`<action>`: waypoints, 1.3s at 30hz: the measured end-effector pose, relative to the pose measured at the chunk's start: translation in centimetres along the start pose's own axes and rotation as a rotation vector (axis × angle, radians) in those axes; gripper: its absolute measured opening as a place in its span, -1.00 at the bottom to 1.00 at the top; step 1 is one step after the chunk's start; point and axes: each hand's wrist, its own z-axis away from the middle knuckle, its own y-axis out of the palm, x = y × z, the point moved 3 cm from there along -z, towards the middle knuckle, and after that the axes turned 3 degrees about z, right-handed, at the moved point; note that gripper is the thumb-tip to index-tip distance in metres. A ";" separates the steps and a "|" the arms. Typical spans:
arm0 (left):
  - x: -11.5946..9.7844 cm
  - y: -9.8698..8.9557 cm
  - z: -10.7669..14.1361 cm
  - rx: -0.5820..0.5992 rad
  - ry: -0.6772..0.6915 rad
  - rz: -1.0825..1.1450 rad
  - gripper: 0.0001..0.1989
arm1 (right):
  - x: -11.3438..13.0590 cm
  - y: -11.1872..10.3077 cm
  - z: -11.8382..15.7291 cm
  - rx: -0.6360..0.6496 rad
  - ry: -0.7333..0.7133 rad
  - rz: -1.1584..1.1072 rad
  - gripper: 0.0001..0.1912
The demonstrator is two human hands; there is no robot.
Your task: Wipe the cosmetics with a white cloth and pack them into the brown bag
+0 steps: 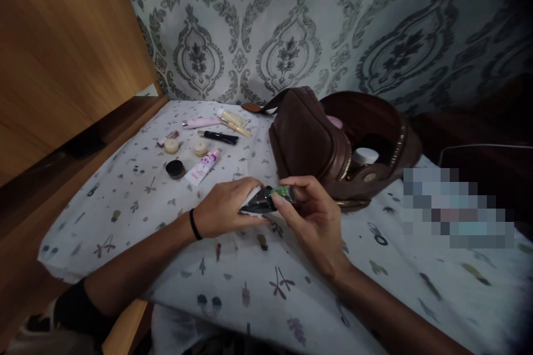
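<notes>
In front of me, a small black and green bottle [266, 199] is held sideways between my two hands. My left hand [225, 205], with a black band at the wrist, is closed around its dark end. Something white, perhaps a wipe [253, 196], shows between the left fingers and the bottle. My right hand [314, 216] pinches the green end between thumb and fingers. Just behind the right hand stands a brown leather bag [303, 138], its zipper open. Inside the bag a jar with a white lid [365, 155] is visible.
Left of the bag lie a pink and white tube [204, 166], a black tube [219, 137], a clear cream tube [233, 117], a pink tube [202, 122], a black-lidded jar [175, 168] and small cream jars [171, 146]. A patterned cloth [137, 205] covers the table. A wooden cabinet [75, 39] borders the left.
</notes>
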 end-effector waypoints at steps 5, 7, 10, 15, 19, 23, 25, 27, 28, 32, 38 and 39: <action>2.6 0.1 0.5 0.106 -0.086 -0.048 -0.60 | -0.5 -0.3 -0.3 -0.002 0.009 0.047 -0.84; 3.2 0.0 1.0 0.110 -0.060 -0.046 -0.58 | -0.7 -0.3 -0.3 -0.008 -0.009 0.066 -0.84; 3.7 -0.2 1.6 0.109 -0.029 -0.061 -0.55 | -0.9 -0.4 -0.4 -0.010 -0.030 0.088 -0.84; 4.1 -0.3 1.9 0.122 -0.038 -0.133 -0.48 | -0.8 -0.8 -1.1 0.050 -0.074 0.094 -0.83; 4.5 -0.3 1.9 0.118 -0.047 -0.157 -0.41 | -0.3 -1.3 -1.7 0.206 -0.144 0.103 -0.80; 4.3 -0.3 2.1 0.093 -0.051 -0.123 -0.38 | -0.1 -1.4 -1.8 0.215 -0.159 0.118 -0.85; 4.0 -0.2 2.2 0.045 -0.054 -0.113 -0.37 | -0.1 -1.3 -1.7 0.209 -0.154 0.116 -0.85; 3.3 -0.1 2.0 -0.018 -0.047 -0.114 -0.36 | -0.1 -1.1 -1.6 0.206 -0.138 0.117 -0.85; 2.9 -0.1 1.9 -0.045 -0.039 -0.119 -0.37 | -0.1 -1.1 -1.5 0.202 -0.127 0.119 -0.83; 0.5 0.3 0.3 -0.087 0.010 -0.170 -0.47 | -0.3 -1.0 -1.1 0.193 -0.073 0.125 -0.67; -2.5 1.1 -1.6 -0.121 0.141 -0.273 -0.68 | -0.4 -1.0 -1.0 0.164 -0.082 0.170 -0.55; -2.4 1.2 -1.7 -0.117 0.139 -0.294 -0.71 | -0.4 -1.0 -1.0 0.154 -0.083 0.179 -0.54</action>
